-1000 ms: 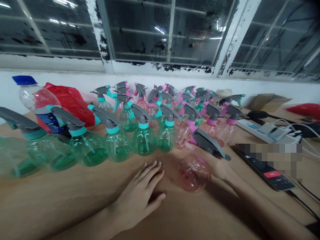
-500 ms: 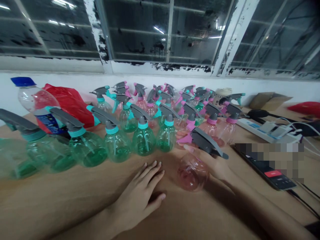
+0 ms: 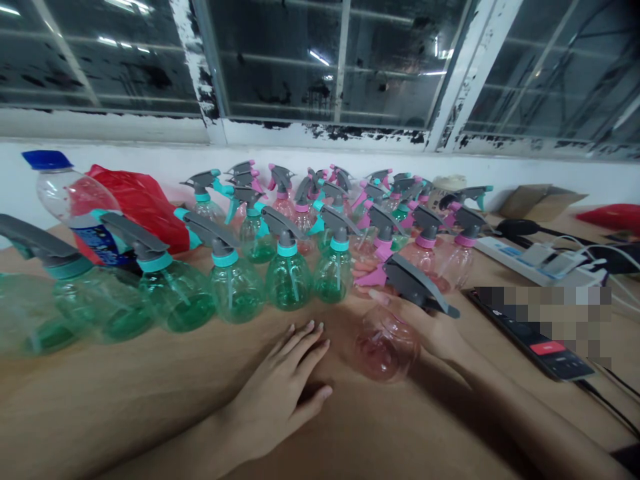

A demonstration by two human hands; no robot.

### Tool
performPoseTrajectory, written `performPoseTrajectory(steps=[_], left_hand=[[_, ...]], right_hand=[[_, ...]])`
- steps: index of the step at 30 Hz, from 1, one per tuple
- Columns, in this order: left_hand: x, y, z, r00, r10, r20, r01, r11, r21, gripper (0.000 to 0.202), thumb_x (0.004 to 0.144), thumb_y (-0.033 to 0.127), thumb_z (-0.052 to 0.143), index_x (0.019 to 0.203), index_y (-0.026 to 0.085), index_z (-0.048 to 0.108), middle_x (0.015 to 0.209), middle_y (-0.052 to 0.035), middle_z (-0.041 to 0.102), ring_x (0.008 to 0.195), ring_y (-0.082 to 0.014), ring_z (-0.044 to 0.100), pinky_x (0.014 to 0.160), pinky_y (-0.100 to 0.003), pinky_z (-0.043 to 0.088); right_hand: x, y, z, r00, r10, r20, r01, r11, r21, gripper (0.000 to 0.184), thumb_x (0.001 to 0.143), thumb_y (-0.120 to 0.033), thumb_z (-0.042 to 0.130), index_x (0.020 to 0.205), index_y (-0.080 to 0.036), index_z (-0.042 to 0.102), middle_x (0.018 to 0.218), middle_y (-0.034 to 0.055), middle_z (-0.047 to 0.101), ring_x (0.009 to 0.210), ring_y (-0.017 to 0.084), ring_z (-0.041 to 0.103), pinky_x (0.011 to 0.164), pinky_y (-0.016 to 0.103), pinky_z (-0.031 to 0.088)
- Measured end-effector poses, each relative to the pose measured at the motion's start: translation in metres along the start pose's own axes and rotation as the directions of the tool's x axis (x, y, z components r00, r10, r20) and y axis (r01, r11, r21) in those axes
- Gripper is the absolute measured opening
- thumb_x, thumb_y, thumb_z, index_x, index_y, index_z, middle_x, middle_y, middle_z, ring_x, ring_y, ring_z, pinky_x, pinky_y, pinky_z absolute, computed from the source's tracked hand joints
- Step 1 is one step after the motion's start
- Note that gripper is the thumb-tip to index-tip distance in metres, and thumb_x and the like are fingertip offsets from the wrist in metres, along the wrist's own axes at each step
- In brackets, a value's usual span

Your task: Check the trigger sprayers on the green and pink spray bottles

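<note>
My right hand [image 3: 425, 327] is closed around the neck of a pink spray bottle [image 3: 384, 350] with a grey and pink trigger head. That bottle tilts slightly, its nozzle toward the left and back; some fingers are hidden behind it. My left hand [image 3: 287, 377] lies palm down on the wooden table [image 3: 200, 393], fingers stretched out and holding nothing. Just beyond it stand a green spray bottle [image 3: 290, 283] and another green spray bottle [image 3: 331, 277], both with turquoise collars. Several more green ones run off to the left. Pink spray bottles stand behind my right hand.
More spray bottles crowd the back by the wall. A blue-capped plastic bottle [image 3: 55, 193] and a red plastic bag [image 3: 143, 207] stand at the left. On the right are a phone [image 3: 530, 340] with a cable, a white power strip [image 3: 525, 263] and a cardboard box [image 3: 537, 202].
Almost nothing has moved. The view has shifted very slightly; both hands and the held pink spray bottle keep their places.
</note>
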State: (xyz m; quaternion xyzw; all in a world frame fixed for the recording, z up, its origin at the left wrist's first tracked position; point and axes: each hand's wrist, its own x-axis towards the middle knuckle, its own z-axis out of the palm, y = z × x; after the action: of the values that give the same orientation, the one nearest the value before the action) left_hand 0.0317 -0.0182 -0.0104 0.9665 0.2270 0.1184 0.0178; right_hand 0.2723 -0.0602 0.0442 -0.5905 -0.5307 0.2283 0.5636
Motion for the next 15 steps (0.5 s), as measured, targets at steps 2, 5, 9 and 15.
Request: performPoseTrajectory(steps=[2,5,9,15], left_hand=[[0.0,0.0,-0.001,1.0,0.001,-0.005,-0.001,1.0,-0.001,0.05,0.094,0.041,0.049,0.136,0.014,0.043,0.146,-0.0081,0.036,0.134,-0.0254,0.031,0.109,-0.045,0.028],[0.0,0.001,-0.001,1.0,0.008,-0.005,-0.008,1.0,0.004,0.05,0.095,0.041,0.049,0.136,0.014,0.043,0.146,-0.0082,0.035,0.134,-0.0254,0.031,0.109,-0.045,0.028],[0.001,0.001,-0.001,1.0,0.009,-0.003,-0.009,1.0,0.009,0.049,0.095,0.041,0.049,0.136,0.014,0.043,0.146,-0.0079,0.035,0.134,-0.0254,0.031,0.109,-0.045,0.028],[0.001,0.001,0.0,1.0,0.008,-0.005,-0.008,1.0,0.003,0.05,0.094,0.041,0.05,0.136,0.014,0.042,0.146,-0.0091,0.036,0.134,-0.0257,0.032,0.108,-0.045,0.029]], right_hand=[[0.0,-0.003,0.001,1.0,0.021,0.015,-0.021,1.0,0.019,0.024,0.067,-0.043,0.071,0.07,-0.023,0.06,0.063,-0.0019,0.056,0.071,0.021,0.058,0.071,0.038,0.049],[-0.001,-0.005,0.0,0.999,0.049,0.005,-0.049,0.998,0.028,0.023,0.064,-0.042,0.073,0.07,-0.022,0.061,0.069,0.0008,0.061,0.077,0.024,0.06,0.075,0.042,0.049],[-0.002,-0.005,-0.001,0.998,0.053,0.026,-0.054,0.997,0.047,0.02,0.067,-0.038,0.072,0.074,-0.022,0.063,0.076,0.0031,0.066,0.07,0.022,0.062,0.066,0.038,0.05],[-0.001,-0.013,-0.004,0.978,-0.096,0.183,0.08,0.993,0.092,0.015,0.076,-0.035,0.066,0.083,-0.022,0.064,0.078,0.0021,0.065,0.073,0.02,0.062,0.068,0.035,0.05]])
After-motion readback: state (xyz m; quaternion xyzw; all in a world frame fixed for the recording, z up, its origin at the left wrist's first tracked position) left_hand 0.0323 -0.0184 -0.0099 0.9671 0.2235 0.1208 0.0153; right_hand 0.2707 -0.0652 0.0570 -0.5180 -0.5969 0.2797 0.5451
